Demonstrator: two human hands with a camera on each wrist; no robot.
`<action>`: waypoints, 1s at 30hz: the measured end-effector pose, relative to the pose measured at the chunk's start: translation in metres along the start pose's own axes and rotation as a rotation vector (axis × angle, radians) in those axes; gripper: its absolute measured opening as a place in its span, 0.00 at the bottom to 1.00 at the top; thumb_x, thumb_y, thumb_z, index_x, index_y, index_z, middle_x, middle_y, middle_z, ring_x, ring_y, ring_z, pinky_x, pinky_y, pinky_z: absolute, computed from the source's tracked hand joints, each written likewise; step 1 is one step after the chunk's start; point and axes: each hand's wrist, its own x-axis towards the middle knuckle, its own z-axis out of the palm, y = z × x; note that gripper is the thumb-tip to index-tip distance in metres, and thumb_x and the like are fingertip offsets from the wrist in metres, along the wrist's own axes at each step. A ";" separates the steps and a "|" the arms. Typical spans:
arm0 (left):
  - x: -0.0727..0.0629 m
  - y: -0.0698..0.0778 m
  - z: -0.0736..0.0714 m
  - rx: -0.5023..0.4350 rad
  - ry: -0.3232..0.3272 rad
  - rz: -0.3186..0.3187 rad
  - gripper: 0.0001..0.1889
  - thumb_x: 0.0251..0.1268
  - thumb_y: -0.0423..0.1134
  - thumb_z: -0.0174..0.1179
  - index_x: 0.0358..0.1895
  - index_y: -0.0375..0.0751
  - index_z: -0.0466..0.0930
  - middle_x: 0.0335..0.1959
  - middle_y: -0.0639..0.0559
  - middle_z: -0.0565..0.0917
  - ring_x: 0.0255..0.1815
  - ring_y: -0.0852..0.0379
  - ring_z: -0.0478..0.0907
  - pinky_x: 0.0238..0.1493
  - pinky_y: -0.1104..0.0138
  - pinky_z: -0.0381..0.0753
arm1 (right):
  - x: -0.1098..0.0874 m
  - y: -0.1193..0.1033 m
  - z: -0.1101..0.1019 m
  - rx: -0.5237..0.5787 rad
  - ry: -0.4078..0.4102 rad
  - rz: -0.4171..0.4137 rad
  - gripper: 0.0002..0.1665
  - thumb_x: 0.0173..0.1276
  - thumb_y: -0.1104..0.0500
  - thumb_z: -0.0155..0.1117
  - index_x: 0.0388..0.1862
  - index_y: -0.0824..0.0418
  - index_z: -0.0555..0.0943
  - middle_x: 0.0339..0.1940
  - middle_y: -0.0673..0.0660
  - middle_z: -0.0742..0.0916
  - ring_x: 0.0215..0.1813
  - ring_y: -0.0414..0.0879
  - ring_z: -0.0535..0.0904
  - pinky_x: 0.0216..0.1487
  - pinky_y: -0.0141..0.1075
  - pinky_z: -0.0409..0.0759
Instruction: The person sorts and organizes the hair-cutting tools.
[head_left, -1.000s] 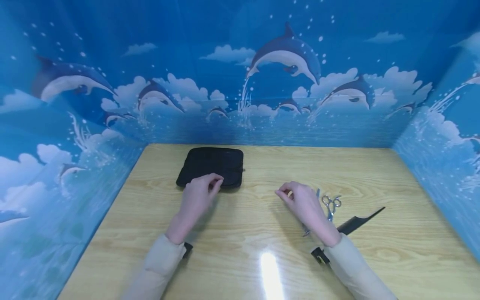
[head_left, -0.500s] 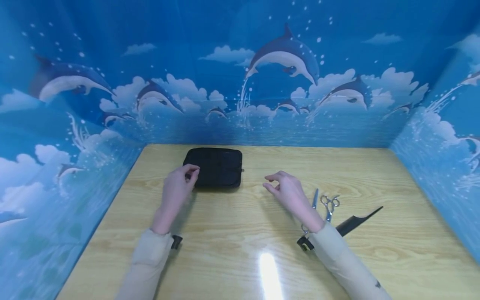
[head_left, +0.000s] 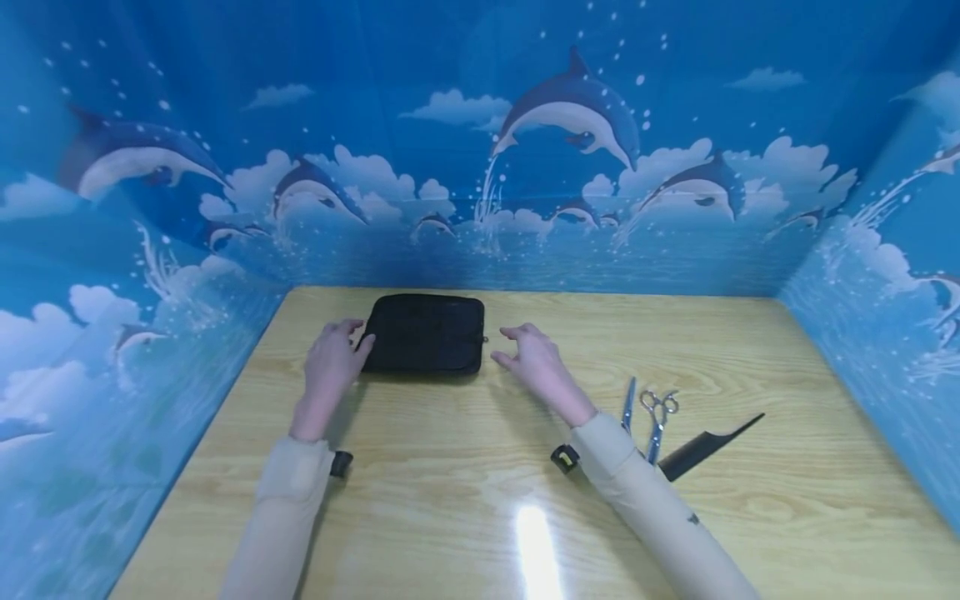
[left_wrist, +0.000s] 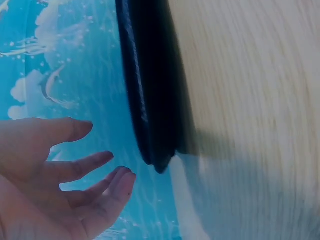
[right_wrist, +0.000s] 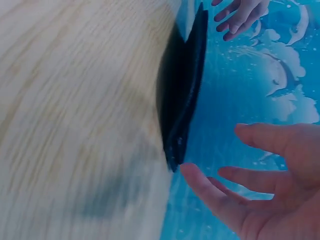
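- Black case (head_left: 426,335) near the far edge of the table (head_left: 435,483), toward its far-left corner
- Left hand (head_left: 330,358) beside it, fingers parted, holding nothing
- Right hand (head_left: 534,360) likewise, opposite side

Two bare hands show, one left hand (head_left: 330,360) and one right hand (head_left: 538,362), with two pale cream sleeves (head_left: 276,508) and two small black wrist devices (head_left: 565,457), one per arm. At the centre of the frame there is one flat black rectangular case (head_left: 426,335); at the lower right, two silver metal pairs of scissors (head_left: 657,433), one partly hidden, and one black tail comb (head_left: 696,455). One pale wood-grain table (head_left: 450,492) bears them.
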 end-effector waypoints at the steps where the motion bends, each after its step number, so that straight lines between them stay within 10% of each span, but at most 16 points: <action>1: 0.002 -0.001 0.001 0.001 -0.013 -0.009 0.26 0.79 0.47 0.53 0.69 0.32 0.71 0.61 0.27 0.74 0.55 0.33 0.78 0.50 0.43 0.79 | 0.004 0.000 0.002 -0.006 -0.008 0.006 0.33 0.73 0.51 0.66 0.71 0.64 0.73 0.66 0.67 0.78 0.54 0.58 0.83 0.63 0.54 0.76; 8: 0.014 -0.016 0.006 0.003 -0.091 -0.058 0.25 0.80 0.45 0.51 0.70 0.31 0.70 0.62 0.27 0.75 0.58 0.31 0.76 0.54 0.41 0.77 | 0.033 -0.002 0.019 -0.049 -0.066 0.034 0.35 0.74 0.51 0.65 0.73 0.66 0.70 0.70 0.68 0.76 0.71 0.61 0.71 0.71 0.54 0.69; 30: 0.037 -0.035 0.017 0.008 -0.157 -0.004 0.21 0.80 0.42 0.51 0.64 0.31 0.78 0.61 0.31 0.80 0.55 0.31 0.80 0.51 0.42 0.78 | 0.070 -0.008 0.047 -0.057 -0.152 0.081 0.41 0.71 0.54 0.69 0.76 0.67 0.65 0.77 0.65 0.70 0.77 0.59 0.64 0.77 0.48 0.62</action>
